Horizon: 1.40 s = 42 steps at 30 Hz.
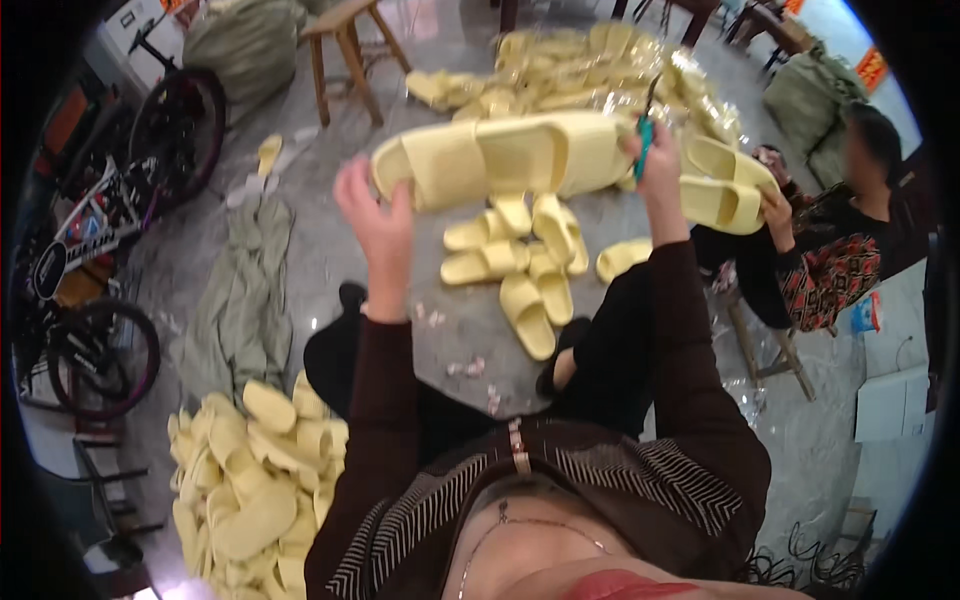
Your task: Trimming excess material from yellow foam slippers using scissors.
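Note:
A pair of pale yellow slide slippers (520, 155) is held up in front of me, laid end to end in one long line. My left hand (378, 225) grips the left end, its thumb on the near side and its fingers round the edge. At the right end my right hand (660, 180) grips the other slipper. A pair of scissors with teal handles (643, 148) is also in that hand, the dark blades pointing up and away. Below the held pair, several loose yellow slippers (527, 312) lie on the grey floor.
A heap of yellow slippers (255, 490) lies at my lower left. Farther off are slippers in clear plastic (600, 60). A co-worker (840, 250) at right holds another pair. A wooden stool (345, 40), green cloth (245, 300), bulging sacks (240, 50) and a bicycle (100, 240) stand around.

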### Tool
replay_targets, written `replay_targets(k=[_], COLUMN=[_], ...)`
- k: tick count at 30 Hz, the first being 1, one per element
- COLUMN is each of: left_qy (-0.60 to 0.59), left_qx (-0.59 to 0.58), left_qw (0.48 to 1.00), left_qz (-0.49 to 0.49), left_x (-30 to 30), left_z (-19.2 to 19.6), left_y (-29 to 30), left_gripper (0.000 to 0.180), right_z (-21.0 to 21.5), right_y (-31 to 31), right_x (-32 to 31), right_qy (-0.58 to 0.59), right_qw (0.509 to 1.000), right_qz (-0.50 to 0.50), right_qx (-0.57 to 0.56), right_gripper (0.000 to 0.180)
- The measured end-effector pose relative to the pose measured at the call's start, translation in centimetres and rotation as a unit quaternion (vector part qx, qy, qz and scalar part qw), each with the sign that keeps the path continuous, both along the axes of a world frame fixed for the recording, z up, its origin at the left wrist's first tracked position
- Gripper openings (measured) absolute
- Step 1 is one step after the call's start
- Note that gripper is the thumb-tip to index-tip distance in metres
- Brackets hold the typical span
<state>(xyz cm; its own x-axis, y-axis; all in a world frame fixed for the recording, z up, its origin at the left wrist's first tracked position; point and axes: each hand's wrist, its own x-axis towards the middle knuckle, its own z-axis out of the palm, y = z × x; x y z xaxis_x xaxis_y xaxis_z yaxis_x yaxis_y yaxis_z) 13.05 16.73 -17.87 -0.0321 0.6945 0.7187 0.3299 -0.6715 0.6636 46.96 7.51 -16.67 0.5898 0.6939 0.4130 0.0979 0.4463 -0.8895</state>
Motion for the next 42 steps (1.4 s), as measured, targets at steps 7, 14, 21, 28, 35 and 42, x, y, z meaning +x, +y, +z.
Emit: replay_targets(k=[7,14,21,28,35,42], left_qy=[-0.278,-0.284,-0.223,-0.205,-0.202,-0.271], left_qx=[-0.319,-0.320,-0.302,-0.300,-0.321,-0.332], left_qw=[0.864,0.867,0.893,0.900,0.894,0.900], left_qz=[-0.273,-0.257,-0.250,-0.241,-0.237,-0.085], left_x=[-1.1,-0.9,-0.3,0.5,0.2,-13.5], left_z=[-0.7,-4.0,-6.6,-8.4,-7.5,-2.4], left_y=[4.2,3.8,3.8,2.7,3.0,3.9], left_gripper=[0.040,0.041,0.042,0.042,0.034,0.023], right_z=[-2.6,-6.4,-9.9,-13.3,-16.8,-15.1], right_y=[1.3,2.2,3.7,3.9,5.6,6.1], right_x=[-2.0,-4.6,-4.6,-5.5,-3.7,-4.1], right_qy=[0.063,0.134,0.131,0.159,0.096,0.043], right_qw=[0.997,0.991,0.990,0.984,0.985,0.945], right_qz=[0.039,0.015,0.041,0.031,0.035,0.118], right_qx=[0.024,0.003,-0.044,-0.079,-0.142,-0.301], right_gripper=[0.038,0.038,0.038,0.039,0.035,0.029])
